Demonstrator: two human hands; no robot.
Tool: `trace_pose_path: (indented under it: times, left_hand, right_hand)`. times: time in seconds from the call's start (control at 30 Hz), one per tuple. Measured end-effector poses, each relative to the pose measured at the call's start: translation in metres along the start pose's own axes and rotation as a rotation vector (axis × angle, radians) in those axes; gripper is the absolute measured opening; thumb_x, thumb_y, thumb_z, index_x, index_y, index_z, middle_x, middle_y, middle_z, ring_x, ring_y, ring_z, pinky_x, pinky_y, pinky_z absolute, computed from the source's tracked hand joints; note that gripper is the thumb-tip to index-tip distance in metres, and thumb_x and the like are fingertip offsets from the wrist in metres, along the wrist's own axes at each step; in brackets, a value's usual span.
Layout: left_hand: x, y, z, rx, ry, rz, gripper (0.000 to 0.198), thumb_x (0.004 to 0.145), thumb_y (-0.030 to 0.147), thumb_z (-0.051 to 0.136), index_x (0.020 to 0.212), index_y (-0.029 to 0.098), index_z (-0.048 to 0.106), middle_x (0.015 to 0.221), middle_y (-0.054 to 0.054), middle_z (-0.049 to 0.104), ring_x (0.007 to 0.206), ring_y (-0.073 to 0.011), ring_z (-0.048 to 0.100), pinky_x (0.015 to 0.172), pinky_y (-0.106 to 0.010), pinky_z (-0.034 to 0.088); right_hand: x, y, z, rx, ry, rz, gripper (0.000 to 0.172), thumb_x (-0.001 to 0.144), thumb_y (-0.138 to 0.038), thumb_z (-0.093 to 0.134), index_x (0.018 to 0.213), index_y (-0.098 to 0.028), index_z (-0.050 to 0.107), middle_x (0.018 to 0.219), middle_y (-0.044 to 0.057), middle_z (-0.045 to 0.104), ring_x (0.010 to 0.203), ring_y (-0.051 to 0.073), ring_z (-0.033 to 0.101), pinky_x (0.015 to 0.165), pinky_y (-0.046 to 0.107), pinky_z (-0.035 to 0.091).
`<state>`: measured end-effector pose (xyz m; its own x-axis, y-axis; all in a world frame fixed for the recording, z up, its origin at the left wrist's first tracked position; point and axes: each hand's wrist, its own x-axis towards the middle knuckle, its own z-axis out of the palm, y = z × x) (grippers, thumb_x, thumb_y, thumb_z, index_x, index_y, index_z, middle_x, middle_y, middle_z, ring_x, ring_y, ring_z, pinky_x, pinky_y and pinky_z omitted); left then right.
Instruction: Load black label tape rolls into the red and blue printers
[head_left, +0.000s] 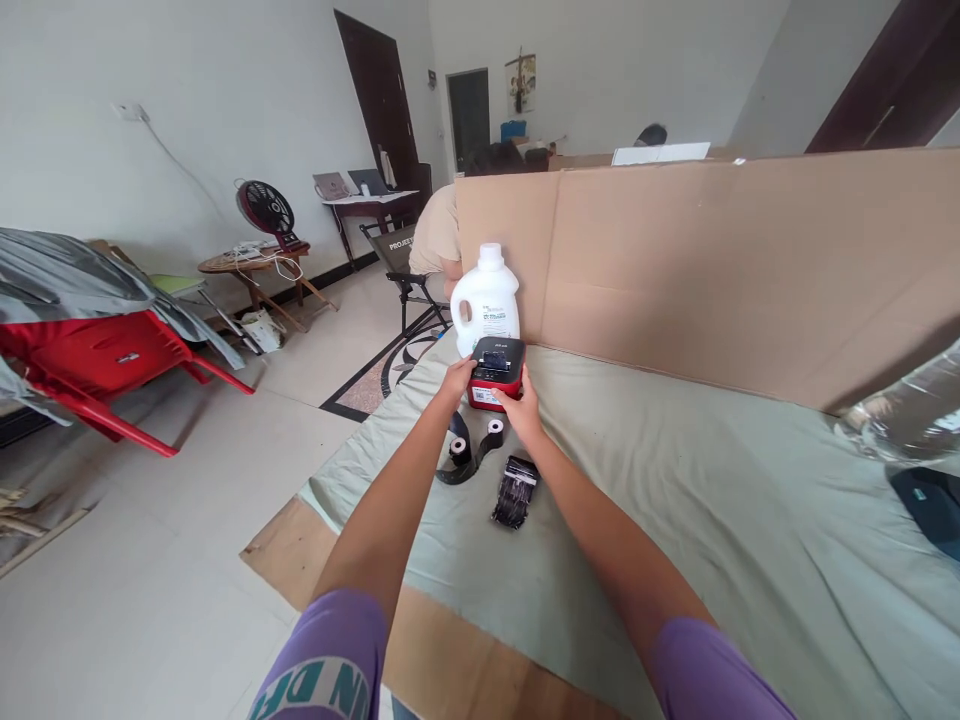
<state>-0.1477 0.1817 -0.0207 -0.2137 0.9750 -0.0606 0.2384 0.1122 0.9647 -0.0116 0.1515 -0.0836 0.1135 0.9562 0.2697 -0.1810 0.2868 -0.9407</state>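
Well off to the left of the grip, down on the floor, I see a red chair (124, 350), and past it a fan (268, 210) on a small wooden table (255, 262). Nearer, beyond the grip and a little to its left, another person (436, 235) sits in a folding chair (394, 250).

Then comes the left hand (457, 380), set against the left side of a black-topped red box (498, 372). Just on the near side of the grip, closest to that hand, a black ribbon (466, 468) wound on two rolls curves over the cloth (637, 480). Right behind the box stands a white jug (491, 300), upright, its lower part hidden.

The box lies squarely between the two palms, so neither hand is nearer. Its labelled red front faces the wearer and its dark top faces up; I make out no clear long axis. The right hand (525, 405) presses the right side, thumb across the front, so the pair is clamped on it. Whether it rests on the cloth, I can't tell.

Nearer the wearer, by the right forearm, lies a crumpled black strip (516, 492), slanting slightly. To the right, cardboard (712, 270) stands behind, with clear wrap (911, 410) well apart from the grip.
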Motion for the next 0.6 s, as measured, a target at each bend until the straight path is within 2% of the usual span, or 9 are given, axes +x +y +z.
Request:
trace_pose_path:
  times: [0.07, 0.13, 0.2, 0.27, 0.3, 0.37, 0.47, 0.53, 0.6]
  left_hand:
    - [-0.007, 0.013, -0.008, 0.057, 0.035, 0.032, 0.043, 0.089, 0.024, 0.053, 0.131, 0.019, 0.063, 0.130, -0.008, 0.067, 0.119, -0.0244, 0.063, 0.103, -0.038, 0.048]
    - [-0.023, 0.027, -0.013, 0.102, 0.111, 0.095, 0.051, 0.091, 0.022, 0.049, 0.142, 0.021, 0.052, 0.148, -0.006, 0.053, 0.138, -0.0238, 0.047, 0.115, -0.038, 0.037]
    - [-0.055, 0.034, -0.007, 0.154, 0.192, 0.220, 0.057, 0.094, 0.024, 0.045, 0.151, 0.028, 0.037, 0.160, 0.000, 0.035, 0.150, -0.0196, 0.025, 0.122, -0.036, 0.023]
    - [-0.105, 0.028, 0.015, 0.308, 0.196, 0.491, 0.054, 0.097, 0.029, 0.042, 0.151, 0.027, 0.037, 0.158, -0.002, 0.038, 0.150, -0.0202, 0.026, 0.123, -0.039, 0.022]
    - [-0.134, 0.020, 0.031, 0.372, 0.108, 0.588, 0.051, 0.097, 0.030, 0.042, 0.148, 0.025, 0.041, 0.155, -0.004, 0.044, 0.148, -0.0212, 0.032, 0.123, -0.042, 0.024]
    - [-0.197, -0.002, 0.070, 0.523, -0.225, 0.712, 0.047, 0.097, 0.030, 0.042, 0.144, 0.026, 0.046, 0.147, -0.006, 0.053, 0.141, -0.0222, 0.043, 0.121, -0.047, 0.027]
    - [-0.277, -0.028, 0.122, 0.660, -0.761, 0.893, 0.050, 0.099, 0.040, 0.042, 0.147, 0.029, 0.041, 0.153, -0.005, 0.046, 0.146, -0.0236, 0.036, 0.122, -0.055, 0.022]
    - [-0.311, -0.032, 0.147, 0.694, -0.990, 0.987, 0.053, 0.101, 0.048, 0.035, 0.150, 0.029, 0.037, 0.160, -0.005, 0.034, 0.150, -0.0255, 0.026, 0.122, -0.058, 0.018]
    - [-0.329, -0.028, 0.165, 0.716, -1.100, 1.029, 0.056, 0.102, 0.053, 0.027, 0.152, 0.028, 0.034, 0.164, -0.005, 0.025, 0.153, -0.0268, 0.019, 0.122, -0.061, 0.015]
  right_hand:
    - [-0.005, -0.010, -0.010, -0.013, 0.032, 0.070, 0.100, 0.061, -0.049, 0.082, 0.148, -0.020, 0.042, 0.152, 0.009, 0.047, 0.137, 0.031, 0.045, 0.115, 0.050, 0.038]
    - [-0.018, -0.026, -0.038, -0.079, 0.040, 0.112, 0.092, 0.064, -0.052, 0.079, 0.144, -0.021, 0.048, 0.154, 0.011, 0.044, 0.134, 0.033, 0.049, 0.110, 0.050, 0.043]
    - [-0.041, -0.047, -0.092, -0.219, 0.052, 0.047, 0.080, 0.071, -0.053, 0.073, 0.141, -0.023, 0.052, 0.153, 0.012, 0.044, 0.130, 0.033, 0.053, 0.107, 0.051, 0.044]
    - [-0.073, -0.071, -0.169, -0.481, 0.120, -0.077, 0.067, 0.078, -0.051, 0.066, 0.137, -0.023, 0.055, 0.144, 0.011, 0.055, 0.126, 0.031, 0.057, 0.109, 0.052, 0.041]
    - [-0.092, -0.084, -0.214, -0.662, 0.185, -0.124, 0.062, 0.080, -0.050, 0.064, 0.136, -0.022, 0.056, 0.140, 0.012, 0.058, 0.125, 0.032, 0.057, 0.109, 0.053, 0.040]
    - [-0.133, -0.111, -0.305, -0.987, 0.324, -0.169, 0.058, 0.082, -0.051, 0.059, 0.131, -0.019, 0.058, 0.133, 0.016, 0.062, 0.124, 0.034, 0.057, 0.107, 0.054, 0.041]
    - [-0.182, -0.157, -0.416, -1.356, 0.521, -0.162, 0.050, 0.086, -0.047, 0.055, 0.126, -0.018, 0.061, 0.127, 0.020, 0.063, 0.127, 0.035, 0.054, 0.109, 0.049, 0.037]
    - [-0.197, -0.184, -0.464, -1.501, 0.643, -0.074, 0.053, 0.086, -0.044, 0.059, 0.131, -0.014, 0.058, 0.128, 0.024, 0.062, 0.131, 0.035, 0.050, 0.111, 0.048, 0.032]
    - [-0.196, -0.203, -0.491, -1.542, 0.727, 0.166, 0.071, 0.083, -0.047, 0.064, 0.140, -0.007, 0.049, 0.132, 0.030, 0.056, 0.135, 0.038, 0.045, 0.109, 0.049, 0.031]
